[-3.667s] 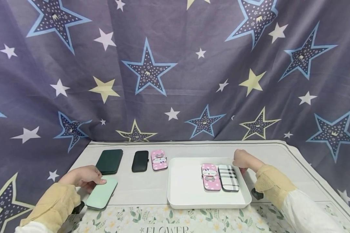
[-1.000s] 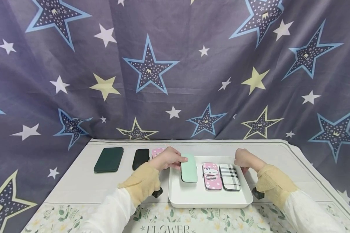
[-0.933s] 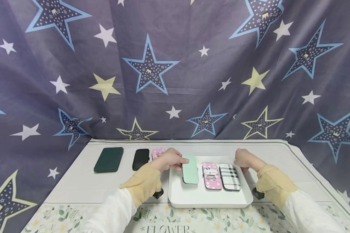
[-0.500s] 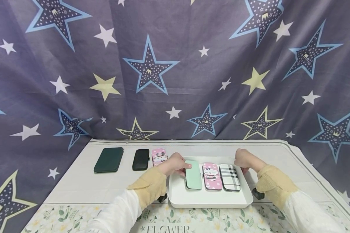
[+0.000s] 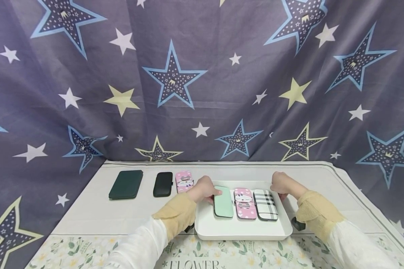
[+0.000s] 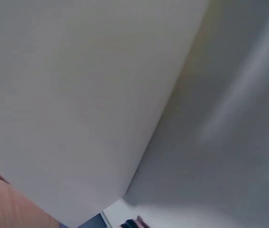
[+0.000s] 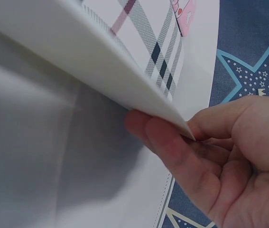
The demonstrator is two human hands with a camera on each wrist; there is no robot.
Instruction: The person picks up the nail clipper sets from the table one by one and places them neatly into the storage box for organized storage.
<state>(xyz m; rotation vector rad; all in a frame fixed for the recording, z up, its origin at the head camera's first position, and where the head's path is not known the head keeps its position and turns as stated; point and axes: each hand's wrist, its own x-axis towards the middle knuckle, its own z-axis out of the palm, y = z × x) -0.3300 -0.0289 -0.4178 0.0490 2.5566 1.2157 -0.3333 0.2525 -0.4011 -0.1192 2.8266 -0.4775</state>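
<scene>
In the head view, a flat mint-green case (image 5: 223,202) lies in the left half of the white tray (image 5: 243,236). My left hand (image 5: 204,188) reaches over the tray's left wall and pinches the case at its upper left edge, thumb on top; the other fingers are mostly hidden. To its right in the tray are a pink case with a cat picture (image 5: 245,203) and a plaid case (image 5: 265,205). My right hand (image 5: 284,184) grips the tray's upper right corner, thumb inside and fingers under the rim, as the right wrist view shows.
Left of the tray, a dark green case (image 5: 126,184), a black case (image 5: 163,184) and another pink case (image 5: 184,181) lie on the pale tablecloth (image 5: 148,216). A starry curtain (image 5: 202,93) hangs behind the table. The left wrist view is mostly filled by the tray's outer wall (image 6: 77,95).
My left hand has carried the mint-green case from the table's left side rightward into the tray and lowered it beside the pink one. My right hand has stayed at the tray corner.
</scene>
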